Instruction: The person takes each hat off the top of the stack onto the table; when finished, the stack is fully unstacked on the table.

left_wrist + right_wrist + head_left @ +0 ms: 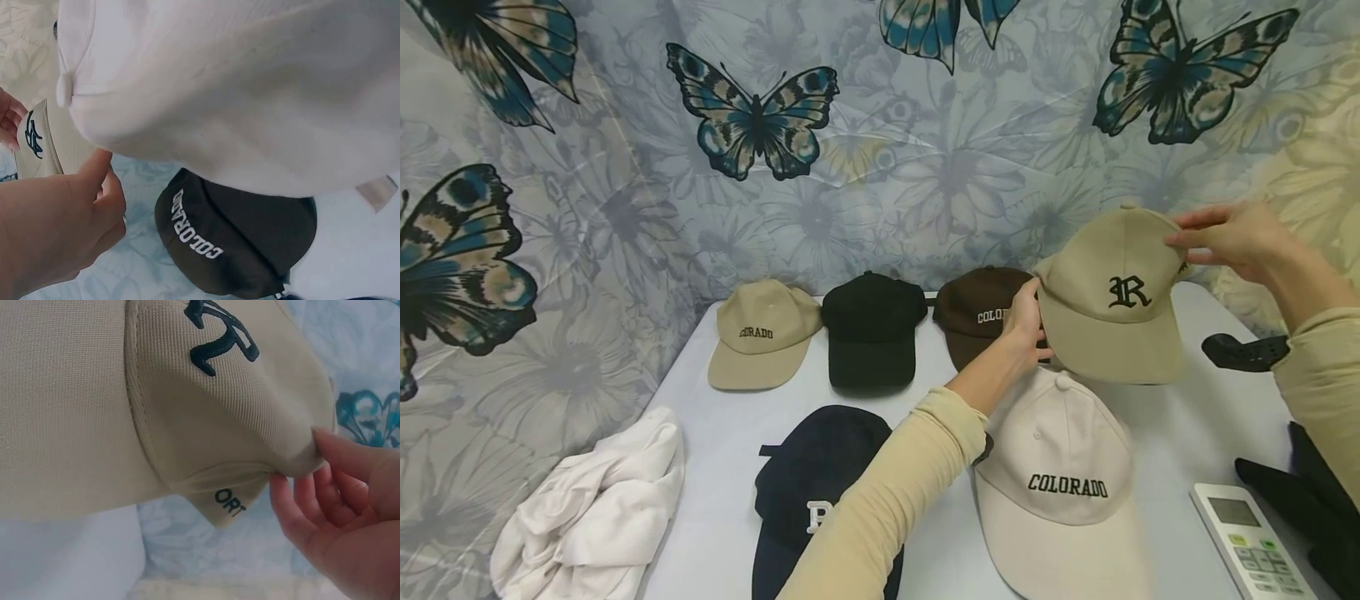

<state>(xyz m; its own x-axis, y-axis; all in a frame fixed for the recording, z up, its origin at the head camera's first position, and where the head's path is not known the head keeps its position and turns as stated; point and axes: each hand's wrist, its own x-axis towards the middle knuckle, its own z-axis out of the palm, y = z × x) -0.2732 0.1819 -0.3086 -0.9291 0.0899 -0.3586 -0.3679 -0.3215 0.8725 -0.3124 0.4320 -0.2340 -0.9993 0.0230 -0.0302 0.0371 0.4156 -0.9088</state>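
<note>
A khaki baseball cap [1112, 292] with a dark gothic R on its front is held up above the back right of the table, brim toward me. My left hand [1024, 321] grips its left side. On the opposite side, my right hand [1240, 237] pinches the crown; in the right wrist view the thumb and fingers [294, 512] pinch the fabric. Below it lies a cream COLORADO cap [1060, 458], and a dark brown COLORADO cap [973, 308] stands behind my left hand. The left wrist view shows that brown cap [231, 237] too.
A khaki cap [763, 333] and a black cap [872, 329] stand along the back. My left forearm crosses over a navy cap [820, 450]. White cloth [595, 508] lies at left; a remote control [1251, 542], black cloth [1307, 508] and a black object [1240, 352] lie at right.
</note>
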